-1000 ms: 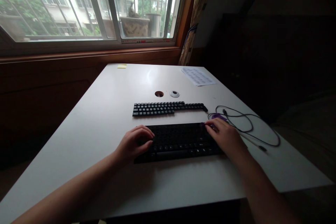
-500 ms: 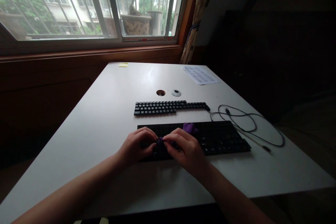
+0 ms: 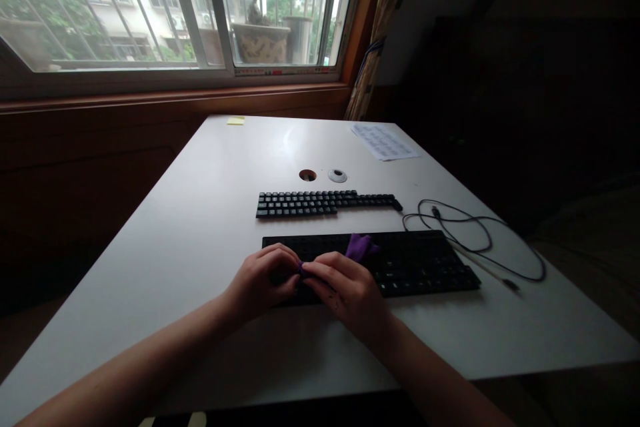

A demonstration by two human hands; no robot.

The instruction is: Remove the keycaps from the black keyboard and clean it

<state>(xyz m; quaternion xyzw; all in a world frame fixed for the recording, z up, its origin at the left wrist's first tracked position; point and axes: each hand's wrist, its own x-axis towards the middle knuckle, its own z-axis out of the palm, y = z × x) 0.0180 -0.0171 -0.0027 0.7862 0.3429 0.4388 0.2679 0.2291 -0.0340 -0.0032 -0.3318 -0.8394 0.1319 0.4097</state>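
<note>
A black keyboard (image 3: 420, 265) lies on the white table, many keys gone from its left part. Over that part, my left hand (image 3: 265, 280) is closed in a pinch on a small dark keycap, mostly hidden by the fingers. My right hand (image 3: 350, 290) presses a purple cloth (image 3: 361, 248) against it; the cloth's loose end sticks up behind the knuckles. The fingertips of both hands meet. Behind the keyboard, loose black keycaps (image 3: 297, 203) stand in tight rows.
A coiled black cable (image 3: 480, 250) lies on the table (image 3: 200, 213) at the right. Farther back are a round hole (image 3: 307, 175), its grey cover (image 3: 337, 175), printed sheets (image 3: 385, 141) and a yellow sticky note (image 3: 235, 121). A barred window is beyond.
My right fingers have shifted slightly left and closed over the cloth at the keycap, hiding more of it. My left hand stays nearly in place. The view has tilted a little.
</note>
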